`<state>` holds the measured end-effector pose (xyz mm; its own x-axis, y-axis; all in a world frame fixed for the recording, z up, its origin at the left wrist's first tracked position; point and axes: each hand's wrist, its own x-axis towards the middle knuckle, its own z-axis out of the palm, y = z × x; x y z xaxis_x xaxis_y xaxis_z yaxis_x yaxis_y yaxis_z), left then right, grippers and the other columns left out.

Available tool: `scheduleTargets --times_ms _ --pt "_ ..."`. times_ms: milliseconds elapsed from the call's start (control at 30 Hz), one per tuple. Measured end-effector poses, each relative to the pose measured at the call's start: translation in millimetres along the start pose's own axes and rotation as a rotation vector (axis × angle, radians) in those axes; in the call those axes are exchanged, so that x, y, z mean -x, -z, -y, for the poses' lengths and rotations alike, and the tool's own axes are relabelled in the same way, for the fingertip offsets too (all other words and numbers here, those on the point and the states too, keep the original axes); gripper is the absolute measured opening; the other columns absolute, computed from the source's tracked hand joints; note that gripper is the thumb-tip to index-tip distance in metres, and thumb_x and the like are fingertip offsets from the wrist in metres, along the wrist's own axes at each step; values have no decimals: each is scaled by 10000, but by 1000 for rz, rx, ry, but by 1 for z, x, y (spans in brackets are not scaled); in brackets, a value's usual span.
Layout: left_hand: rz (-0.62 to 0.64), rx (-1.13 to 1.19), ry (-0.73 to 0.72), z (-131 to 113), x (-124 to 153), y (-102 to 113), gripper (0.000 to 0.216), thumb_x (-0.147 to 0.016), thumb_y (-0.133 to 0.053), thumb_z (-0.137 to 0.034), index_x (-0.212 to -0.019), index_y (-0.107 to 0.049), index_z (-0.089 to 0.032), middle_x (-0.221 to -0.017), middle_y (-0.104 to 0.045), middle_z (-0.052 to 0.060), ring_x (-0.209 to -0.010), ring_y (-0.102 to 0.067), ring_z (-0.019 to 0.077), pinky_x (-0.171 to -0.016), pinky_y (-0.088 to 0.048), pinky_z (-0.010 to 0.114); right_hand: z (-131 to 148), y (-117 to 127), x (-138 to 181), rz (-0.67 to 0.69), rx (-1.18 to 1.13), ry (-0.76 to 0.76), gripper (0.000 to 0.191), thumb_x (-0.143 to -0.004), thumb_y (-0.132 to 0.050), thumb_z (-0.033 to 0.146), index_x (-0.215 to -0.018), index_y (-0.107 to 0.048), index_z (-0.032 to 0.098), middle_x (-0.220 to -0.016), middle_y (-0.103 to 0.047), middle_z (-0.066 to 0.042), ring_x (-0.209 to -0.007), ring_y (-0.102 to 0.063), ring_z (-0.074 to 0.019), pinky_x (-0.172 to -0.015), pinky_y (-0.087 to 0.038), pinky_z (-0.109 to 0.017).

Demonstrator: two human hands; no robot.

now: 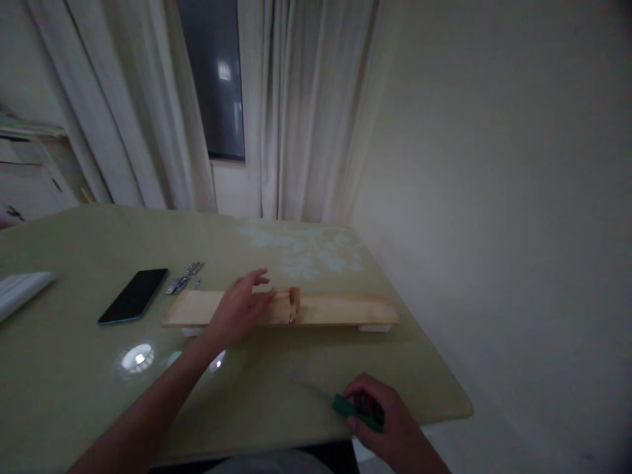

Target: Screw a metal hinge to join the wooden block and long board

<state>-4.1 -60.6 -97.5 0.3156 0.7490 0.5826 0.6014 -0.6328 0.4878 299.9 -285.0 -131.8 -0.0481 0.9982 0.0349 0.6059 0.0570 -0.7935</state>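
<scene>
A long pale wooden plank [340, 308] lies across the green table [99, 230], raised on small white blocks. A small wooden block [290, 304] stands on the plank near its middle. My left hand [241, 308] lies flat on the plank with fingers spread, its fingertips touching the block. My right hand [382, 416] is near the table's front edge, closed around a tool with a green handle [353, 409]; a thin shaft seems to point left from it, hard to make out in the dim light.
A dark phone [133, 295] lies left of the plank. Small metal hinges [185, 276] sit beside it. A white object [20, 291] is at the left edge. Curtains and a dark window stand behind the table; a bare wall is on the right.
</scene>
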Motion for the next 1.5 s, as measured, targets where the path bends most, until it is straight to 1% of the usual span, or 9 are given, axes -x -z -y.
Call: scheduleTargets --times_ms 233,367,567,700,833,967,1100,1267,1500 --pt "145 264 107 0 3 -5 422 -1049 -498 -469 -1340 -589 -176 -1013 -767 91 -912 -739 241 -794 -591 384 -6 7 -16 -209 -323 65 477 -837 -712 666 -1029 -796 238 -910 -745 -102 -840 -721 -273 -751 -601 -401" --pt "135 374 120 -4 5 0 465 -1026 -556 -500 -1391 -541 -213 -1004 -720 49 -929 -734 219 -809 -604 369 26 18 -64 -326 -406 171 374 -856 -752 557 -1044 -806 239 -934 -750 -85 -854 -704 -237 -750 -577 -349" --pt "128 121 -225 -1 23 9 703 -911 -761 -444 -1520 -461 -261 -1304 -665 108 -1187 -652 276 -1028 -539 457 78 30 -150 -405 -486 220 369 -866 -749 498 -1097 -761 211 -787 -594 -5 -629 -470 -121 -549 -372 -245" --pt "152 113 -487 0 35 15 762 -959 -656 -584 -1574 -394 -221 -1188 -713 116 -1054 -660 275 -967 -524 448 77 17 -185 -422 -502 228 402 -837 -746 516 -1089 -749 203 -825 -586 -10 -668 -465 -123 -562 -359 -245" --pt "54 210 -616 3 38 16 706 -1030 -402 -673 -1522 -459 -170 -1070 -717 126 -947 -650 274 -861 -507 432 58 -2 -192 -408 -540 134 413 -789 -741 516 -1031 -755 182 -826 -605 -20 -657 -487 -126 -531 -363 -236" --pt "73 111 -649 -2 37 12 591 -1007 -551 -558 -1457 -526 -176 -1030 -735 113 -894 -665 254 -813 -505 397 47 -12 -191 -373 -581 34 435 -757 -744 529 -1007 -771 175 -805 -616 -18 -620 -492 -122 -474 -344 -221" --pt "236 -60 -726 -17 37 6 685 -908 -714 -551 -1457 -540 -180 -1182 -757 141 -1005 -697 275 -946 -506 435 46 -12 -192 -372 -610 -2 457 -751 -743 529 -1033 -775 170 -811 -630 -22 -625 -492 -118 -465 -352 -210" --pt "378 -179 -814 -24 42 -5 691 -893 -744 -477 -1482 -532 -184 -1380 -708 134 -1188 -660 293 -1088 -440 454 46 -10 -192 -376 -630 -6 470 -740 -741 530 -1027 -772 160 -743 -598 0 -595 -471 -115 -460 -356 -221" --pt "370 -190 -809 -20 45 -8 594 -924 -682 -348 -1483 -538 -209 -1359 -717 128 -1196 -662 270 -1096 -449 434 45 -10 -193 -387 -622 5 463 -734 -754 523 -1025 -772 164 -774 -607 -1 -594 -469 -108 -441 -352 -212"
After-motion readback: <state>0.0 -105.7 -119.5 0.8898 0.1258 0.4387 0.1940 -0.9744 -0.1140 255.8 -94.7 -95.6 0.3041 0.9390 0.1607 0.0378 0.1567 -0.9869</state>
